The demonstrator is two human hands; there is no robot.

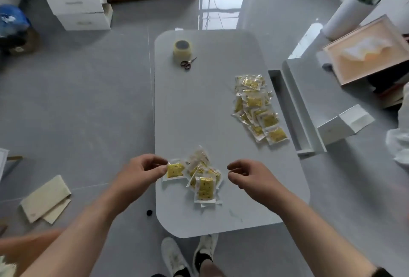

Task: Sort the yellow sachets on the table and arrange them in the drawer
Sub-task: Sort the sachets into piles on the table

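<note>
A small heap of yellow sachets (203, 177) in clear wrappers lies near the front of the white table (199, 110). My left hand (141, 172) pinches one yellow sachet (174, 170) at the heap's left edge, at the table's left rim. My right hand (247, 177) hovers just right of the heap with loosely curled fingers, holding nothing. A longer spread of several yellow sachets (257, 108) lies along the table's right side. Next to it an open white drawer (287, 108) juts out, narrow and empty-looking.
A roll of tape (182, 49) and small scissors (188, 63) sit at the table's far end. Right of the drawer are a white box (340, 126) and a framed picture (365, 50). White drawer units (77, 9) and folded cloth (46, 199) lie on the floor at left.
</note>
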